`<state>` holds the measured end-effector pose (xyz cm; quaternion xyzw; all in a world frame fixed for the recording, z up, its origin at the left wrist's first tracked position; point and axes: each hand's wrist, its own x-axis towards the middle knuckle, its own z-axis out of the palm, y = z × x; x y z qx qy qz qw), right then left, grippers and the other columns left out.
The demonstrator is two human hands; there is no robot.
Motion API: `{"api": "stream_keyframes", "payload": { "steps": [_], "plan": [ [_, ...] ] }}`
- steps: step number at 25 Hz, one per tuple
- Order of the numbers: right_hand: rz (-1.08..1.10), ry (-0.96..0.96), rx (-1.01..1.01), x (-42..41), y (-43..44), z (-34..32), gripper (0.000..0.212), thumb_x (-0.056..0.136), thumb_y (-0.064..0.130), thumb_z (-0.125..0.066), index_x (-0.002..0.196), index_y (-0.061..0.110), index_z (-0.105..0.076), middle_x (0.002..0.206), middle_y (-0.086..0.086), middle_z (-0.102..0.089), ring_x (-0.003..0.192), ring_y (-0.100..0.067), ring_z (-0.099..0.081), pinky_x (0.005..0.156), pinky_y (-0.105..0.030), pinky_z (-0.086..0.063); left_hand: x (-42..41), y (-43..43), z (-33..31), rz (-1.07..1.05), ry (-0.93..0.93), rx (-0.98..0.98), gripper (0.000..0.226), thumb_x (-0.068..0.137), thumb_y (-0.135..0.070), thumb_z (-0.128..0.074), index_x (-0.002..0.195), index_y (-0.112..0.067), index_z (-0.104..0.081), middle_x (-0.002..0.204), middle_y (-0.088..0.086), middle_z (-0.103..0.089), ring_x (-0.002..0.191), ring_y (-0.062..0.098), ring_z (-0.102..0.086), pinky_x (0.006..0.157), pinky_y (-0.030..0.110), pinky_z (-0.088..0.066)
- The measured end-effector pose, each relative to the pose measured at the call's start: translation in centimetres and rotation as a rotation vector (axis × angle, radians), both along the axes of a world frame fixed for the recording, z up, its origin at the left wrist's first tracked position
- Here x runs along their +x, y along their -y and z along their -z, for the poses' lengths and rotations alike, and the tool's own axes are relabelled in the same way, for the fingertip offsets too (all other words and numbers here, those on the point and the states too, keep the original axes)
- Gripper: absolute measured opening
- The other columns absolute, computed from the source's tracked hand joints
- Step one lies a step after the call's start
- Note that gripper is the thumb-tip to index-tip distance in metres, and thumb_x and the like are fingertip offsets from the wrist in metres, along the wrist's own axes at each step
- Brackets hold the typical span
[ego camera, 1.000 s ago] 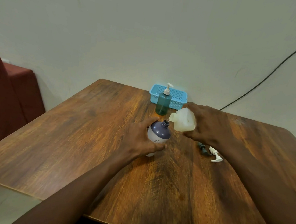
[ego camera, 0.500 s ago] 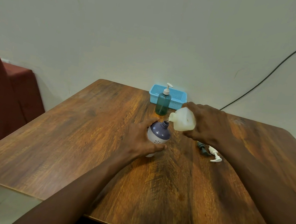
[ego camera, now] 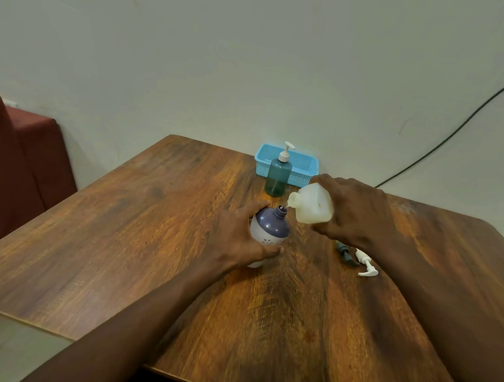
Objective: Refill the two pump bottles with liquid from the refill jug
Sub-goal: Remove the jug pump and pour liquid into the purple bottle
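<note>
A round purple-and-white bottle (ego camera: 271,228) stands on the wooden table (ego camera: 133,240) with its pump off and its neck bare. My left hand (ego camera: 236,239) is wrapped around its left side. My right hand (ego camera: 354,211) grips a whitish refill jug (ego camera: 313,206), tipped to the left with its mouth just above the bottle's neck; a thin thread of liquid runs between them. A teal pump bottle (ego camera: 276,178) with a white pump stands behind.
A removed white pump head (ego camera: 366,264) and a dark cap piece (ego camera: 345,254) lie on the table to the right, under my right forearm. A light blue basket (ego camera: 301,168) sits at the far edge by the wall. A red seat (ego camera: 10,165) stands left.
The jug has tipped a little further and its mouth has come closer over the purple bottle's neck. My left hand has stayed on the bottle.
</note>
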<state>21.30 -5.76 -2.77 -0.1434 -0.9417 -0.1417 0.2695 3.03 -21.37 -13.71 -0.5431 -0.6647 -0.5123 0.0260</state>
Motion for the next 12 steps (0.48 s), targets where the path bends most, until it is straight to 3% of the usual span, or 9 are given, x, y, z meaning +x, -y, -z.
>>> {"api": "stream_keyframes", "payload": {
  "steps": [12],
  "plan": [
    [-0.001,0.004,0.0,0.01,-0.05,0.12,0.075,0.065,0.043,-0.091,0.128,0.016,-0.06,0.108,-0.011,-0.073,0.087,-0.029,-0.068,0.074,-0.027,-0.037,0.11,0.29,0.02,0.003,-0.005,-0.012,0.085,0.062,-0.043,-0.097,0.136,-0.019,-0.063,0.121,-0.004,-0.072,0.1,-0.001,-0.062,0.084,-0.002,-0.041]
  ]
}}
